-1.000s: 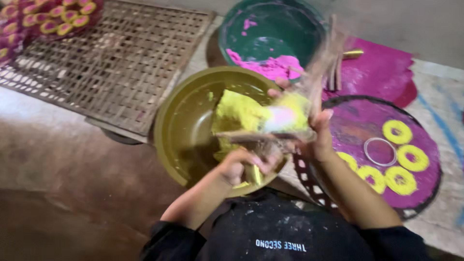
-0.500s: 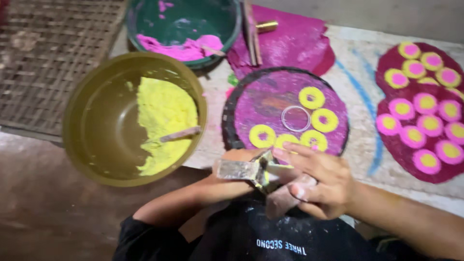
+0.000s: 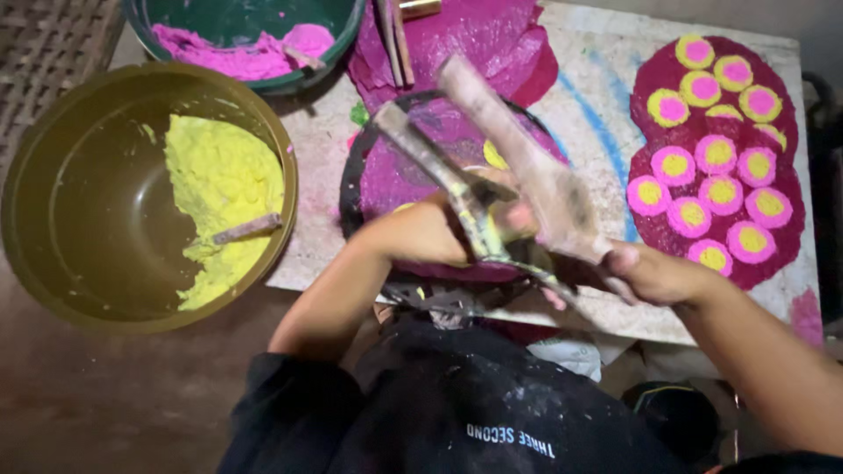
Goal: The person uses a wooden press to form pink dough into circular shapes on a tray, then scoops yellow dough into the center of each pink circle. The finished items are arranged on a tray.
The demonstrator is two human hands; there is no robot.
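My left hand (image 3: 430,233) grips a thin metal blade (image 3: 426,158) smeared with yellow paste. A wide flat wooden paddle (image 3: 527,162) is held in my right hand (image 3: 654,272), and it crosses the blade above a round black tray (image 3: 351,189) with a magenta surface. Both tools are lifted and tilted up to the left. A yellow ring on the tray is mostly hidden behind my hands. To the left stands an olive bowl (image 3: 53,149) of yellow paste (image 3: 224,189) with a small stick (image 3: 248,228) lying in it.
A green bowl (image 3: 347,35) with pink paste (image 3: 237,60) sits at the top. Several pink-and-yellow discs (image 3: 711,162) lie on a magenta sheet at the right. Thin sticks (image 3: 395,31) rest above the tray. A woven mat (image 3: 44,35) is at the top left.
My hands moved from the yellow bowl over to the round tray. The blade and paddle, held low half a second ago, are now raised and crossed above the tray.
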